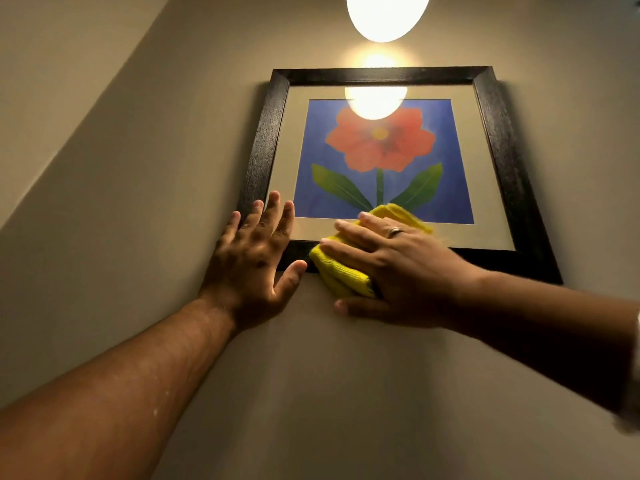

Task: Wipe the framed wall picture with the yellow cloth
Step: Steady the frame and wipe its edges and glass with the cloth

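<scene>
A framed picture (268,133) hangs on the wall above me: black wooden frame, pale mat, a red flower on blue under glass. My left hand (254,258) lies flat with fingers spread over the frame's lower left corner, holding nothing. My right hand (398,268) presses a folded yellow cloth (341,277) against the bottom rail of the frame, near its left half. Part of the cloth pokes out above my fingers onto the mat and glass; the rest is hidden under my palm. A ring sits on one finger of that hand.
A glowing round lamp (388,12) hangs above the picture and reflects in the upper glass. The beige wall (138,168) spreads bare to the left and below. A sloped ceiling edge (86,109) runs diagonally at the upper left.
</scene>
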A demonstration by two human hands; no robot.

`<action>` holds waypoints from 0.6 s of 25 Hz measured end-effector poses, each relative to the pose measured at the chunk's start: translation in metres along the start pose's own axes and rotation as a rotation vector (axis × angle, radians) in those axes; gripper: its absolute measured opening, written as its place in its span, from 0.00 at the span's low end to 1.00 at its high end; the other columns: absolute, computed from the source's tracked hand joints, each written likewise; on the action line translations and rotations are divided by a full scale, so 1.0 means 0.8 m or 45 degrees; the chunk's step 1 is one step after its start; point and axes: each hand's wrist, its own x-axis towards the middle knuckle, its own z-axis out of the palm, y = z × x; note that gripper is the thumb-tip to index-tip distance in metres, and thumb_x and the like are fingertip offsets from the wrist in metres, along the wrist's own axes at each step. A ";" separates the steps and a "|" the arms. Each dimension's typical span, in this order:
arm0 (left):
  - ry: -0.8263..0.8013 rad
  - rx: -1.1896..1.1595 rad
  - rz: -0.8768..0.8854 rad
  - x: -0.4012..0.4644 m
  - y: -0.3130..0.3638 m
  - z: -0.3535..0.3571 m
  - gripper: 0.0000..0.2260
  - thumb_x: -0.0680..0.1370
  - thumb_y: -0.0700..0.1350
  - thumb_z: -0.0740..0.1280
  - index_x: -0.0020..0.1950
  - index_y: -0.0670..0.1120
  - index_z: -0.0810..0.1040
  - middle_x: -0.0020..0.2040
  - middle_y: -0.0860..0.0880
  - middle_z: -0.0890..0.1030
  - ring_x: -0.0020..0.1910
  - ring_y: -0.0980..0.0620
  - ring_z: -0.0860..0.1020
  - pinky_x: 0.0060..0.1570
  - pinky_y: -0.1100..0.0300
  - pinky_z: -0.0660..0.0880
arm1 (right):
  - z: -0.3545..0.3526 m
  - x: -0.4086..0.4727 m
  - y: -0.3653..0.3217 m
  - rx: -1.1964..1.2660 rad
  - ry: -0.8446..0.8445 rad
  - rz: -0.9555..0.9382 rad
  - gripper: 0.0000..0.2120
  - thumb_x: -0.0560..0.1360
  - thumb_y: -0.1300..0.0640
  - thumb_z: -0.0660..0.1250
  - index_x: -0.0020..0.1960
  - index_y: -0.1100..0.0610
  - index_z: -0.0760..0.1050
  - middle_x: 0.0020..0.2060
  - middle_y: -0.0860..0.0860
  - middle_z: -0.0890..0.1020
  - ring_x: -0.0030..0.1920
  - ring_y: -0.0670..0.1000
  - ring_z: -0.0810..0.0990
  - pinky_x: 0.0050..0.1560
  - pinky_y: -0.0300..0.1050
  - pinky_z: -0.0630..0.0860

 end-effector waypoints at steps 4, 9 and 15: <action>-0.011 0.021 -0.011 -0.001 0.001 0.001 0.34 0.75 0.63 0.49 0.79 0.50 0.49 0.81 0.44 0.49 0.79 0.41 0.53 0.77 0.41 0.52 | 0.025 -0.063 0.020 -0.031 -0.003 0.047 0.42 0.69 0.23 0.50 0.76 0.44 0.50 0.77 0.51 0.57 0.76 0.59 0.57 0.74 0.61 0.58; -0.023 0.059 -0.008 -0.001 0.000 0.001 0.34 0.76 0.64 0.48 0.79 0.51 0.51 0.80 0.44 0.52 0.78 0.40 0.54 0.76 0.41 0.51 | 0.014 -0.074 0.026 -0.005 0.025 0.142 0.40 0.70 0.24 0.49 0.76 0.44 0.53 0.75 0.54 0.64 0.73 0.62 0.64 0.71 0.61 0.61; -0.020 0.045 -0.005 -0.002 0.002 -0.001 0.33 0.76 0.63 0.48 0.79 0.51 0.52 0.80 0.44 0.51 0.79 0.40 0.53 0.76 0.41 0.52 | 0.022 0.011 -0.026 0.141 0.072 0.163 0.32 0.75 0.39 0.57 0.76 0.44 0.51 0.78 0.54 0.54 0.77 0.60 0.54 0.75 0.57 0.53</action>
